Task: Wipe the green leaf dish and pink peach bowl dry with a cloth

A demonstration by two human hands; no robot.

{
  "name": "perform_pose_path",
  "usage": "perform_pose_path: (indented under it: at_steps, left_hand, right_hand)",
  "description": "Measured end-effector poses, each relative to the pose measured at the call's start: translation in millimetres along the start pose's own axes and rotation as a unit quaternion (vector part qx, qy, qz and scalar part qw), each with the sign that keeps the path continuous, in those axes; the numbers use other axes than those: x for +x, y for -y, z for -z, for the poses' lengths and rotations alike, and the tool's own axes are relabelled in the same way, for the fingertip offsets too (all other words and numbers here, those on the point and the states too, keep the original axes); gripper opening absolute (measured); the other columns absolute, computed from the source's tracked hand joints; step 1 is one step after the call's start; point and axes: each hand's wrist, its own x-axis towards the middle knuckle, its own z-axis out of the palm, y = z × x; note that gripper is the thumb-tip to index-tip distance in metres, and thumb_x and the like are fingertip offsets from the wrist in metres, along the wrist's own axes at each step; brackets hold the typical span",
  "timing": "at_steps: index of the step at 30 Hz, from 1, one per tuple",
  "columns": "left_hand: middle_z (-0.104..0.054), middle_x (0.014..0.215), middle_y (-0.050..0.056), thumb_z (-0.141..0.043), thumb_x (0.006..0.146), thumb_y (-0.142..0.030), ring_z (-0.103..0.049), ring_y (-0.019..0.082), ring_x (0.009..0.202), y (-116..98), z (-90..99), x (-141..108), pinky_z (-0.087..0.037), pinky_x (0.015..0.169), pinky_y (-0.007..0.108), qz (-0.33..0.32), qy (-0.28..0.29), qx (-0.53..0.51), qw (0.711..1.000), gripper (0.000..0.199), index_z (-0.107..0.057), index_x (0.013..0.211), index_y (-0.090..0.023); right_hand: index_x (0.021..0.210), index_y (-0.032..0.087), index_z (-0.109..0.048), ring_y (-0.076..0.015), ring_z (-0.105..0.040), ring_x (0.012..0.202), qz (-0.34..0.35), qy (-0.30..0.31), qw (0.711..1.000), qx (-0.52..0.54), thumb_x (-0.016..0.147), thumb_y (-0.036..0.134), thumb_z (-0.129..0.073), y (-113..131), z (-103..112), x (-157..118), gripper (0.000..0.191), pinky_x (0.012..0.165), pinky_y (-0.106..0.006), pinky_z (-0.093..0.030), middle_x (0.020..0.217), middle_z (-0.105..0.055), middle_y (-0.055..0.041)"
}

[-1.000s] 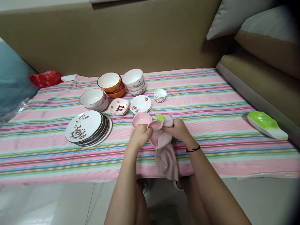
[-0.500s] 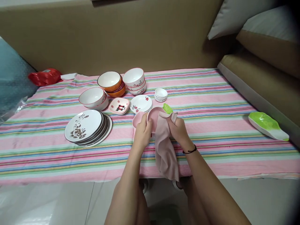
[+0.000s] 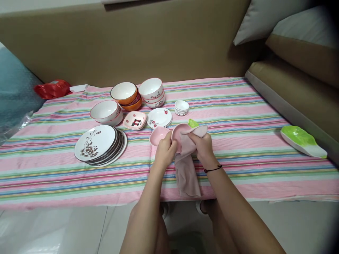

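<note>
My left hand (image 3: 166,150) grips the left rim of a pink dish (image 3: 177,133) with a green leaf-shaped end (image 3: 193,123). Bunched in my right hand (image 3: 203,145) is a dusty-pink cloth (image 3: 187,173), pressed against the inside of the dish; its lower part hangs toward the front edge. My right fingers are partly hidden by the cloth. Just left of the held dish, a second pink dish (image 3: 158,135) lies on the striped cloth (image 3: 238,141). Behind it is a small stack of white flowered plates (image 3: 159,116).
Plates (image 3: 95,143) are stacked at left. Behind them stand white bowls (image 3: 104,111), orange bowls (image 3: 124,92), red-rimmed bowls (image 3: 151,88) and square pink dishes (image 3: 135,120). Small white dishes (image 3: 182,106) sit centre-back. A cabbage-shaped dish (image 3: 302,139) lies far right, a red bag (image 3: 53,89) far left.
Both hands and the held dish have shifted slightly right, uncovering more of the second pink dish. The right hand's cloth has moved across the dish, and its hanging part is folded differently.
</note>
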Motion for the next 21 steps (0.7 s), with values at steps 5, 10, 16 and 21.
perform_pose_path:
  at_steps: [5, 10, 16, 21]
  left_hand:
    - [-0.059, 0.081, 0.004, -0.03, 0.086, -0.021, -0.053, 0.018, 0.074, -1, -12.4, -1, -0.04, 0.067, 0.028, 0.027, -0.07, -0.022, 0.997, 0.032, -0.055, 0.105, -0.017]
    - [-0.057, 0.076, 0.004, -0.026, 0.088, -0.019, -0.05, 0.017, 0.068, -4, -24.7, -2, -0.039, 0.062, 0.027, 0.046, -0.147, -0.061, 0.986, 0.031, -0.053, 0.102, -0.017]
    - [-0.063, 0.09, 0.008, -0.025, 0.091, -0.025, -0.056, 0.02, 0.076, -9, -22.9, -5, -0.038, 0.066, 0.029, 0.019, -0.171, -0.003, 0.985, 0.038, -0.048, 0.12, -0.017]
    - [-0.059, 0.067, 0.003, -0.032, 0.09, -0.035, -0.052, 0.018, 0.059, -8, -13.5, -6, -0.031, 0.056, 0.027, 0.027, -0.124, 0.062, 0.99, 0.034, -0.055, 0.109, -0.017]
  right_hand:
    - [0.094, 0.016, -0.06, -0.0182, -0.063, 0.078, 0.004, 0.041, 0.996, 0.076, 0.06, 0.036, -0.071, 5, -6, -6, 0.041, 0.07, -0.03, -0.051, 0.089, -0.068, -0.0052]
    - [0.089, 0.014, -0.06, -0.016, -0.059, 0.073, 0.023, 0.033, 0.999, 0.006, 0.067, 0.041, -0.065, -1, -8, -11, 0.035, 0.063, -0.027, -0.047, 0.083, -0.065, -0.0036]
    - [0.095, 0.014, -0.061, -0.0169, -0.057, 0.076, 0.06, 0.056, 0.993, -0.09, 0.068, 0.044, -0.065, -5, -7, -17, 0.041, 0.065, -0.026, -0.045, 0.088, -0.066, -0.0063]
    - [0.062, 0.016, -0.054, -0.0111, -0.042, 0.053, 0.144, 0.026, 0.962, -0.23, 0.076, 0.05, -0.057, 6, 4, -8, 0.037, 0.05, -0.023, -0.032, 0.055, -0.051, 0.0008]
